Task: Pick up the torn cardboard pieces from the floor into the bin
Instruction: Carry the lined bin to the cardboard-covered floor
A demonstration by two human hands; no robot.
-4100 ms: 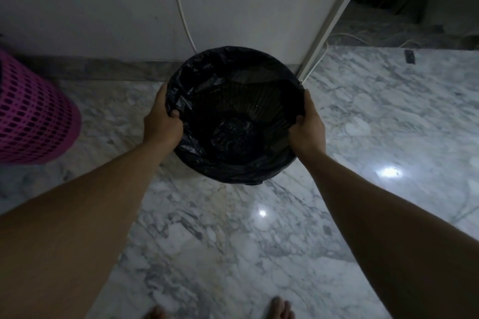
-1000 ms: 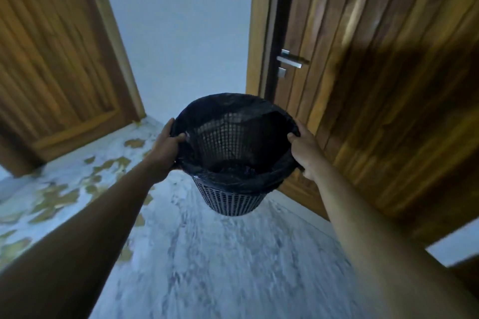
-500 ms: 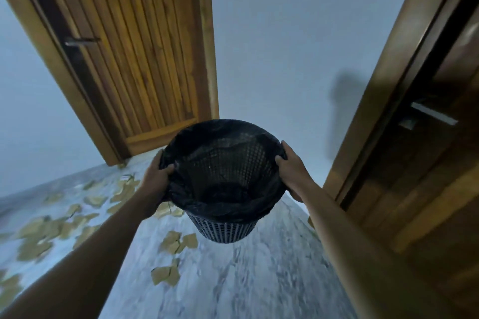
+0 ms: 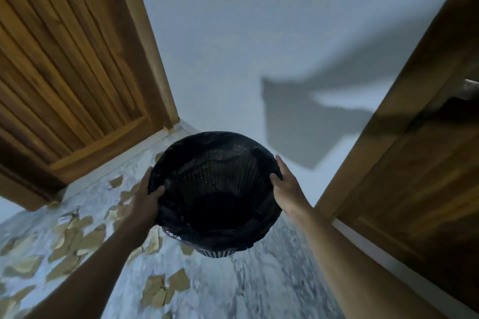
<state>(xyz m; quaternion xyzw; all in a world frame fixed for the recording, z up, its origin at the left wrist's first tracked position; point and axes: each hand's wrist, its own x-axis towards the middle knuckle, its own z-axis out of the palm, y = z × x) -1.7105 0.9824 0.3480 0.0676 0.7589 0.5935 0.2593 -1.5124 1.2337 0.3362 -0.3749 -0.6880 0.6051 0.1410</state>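
Observation:
I carry a black mesh bin lined with a black bag, held in the air above the marble floor. My left hand grips its left rim and my right hand grips its right rim. Several torn brown cardboard pieces lie scattered over the floor at lower left, under and beyond my left arm. More cardboard pieces lie just below the bin. The inside of the bin looks dark and I cannot make out any contents.
A wooden door stands at the left and another wooden door at the right. A plain white wall fills the corner ahead. The marble floor stretches below the bin.
The view has swung further left and closer to the corner. The bin, still held in both hands, now sits lower in view, and more cardboard pieces show on the floor.

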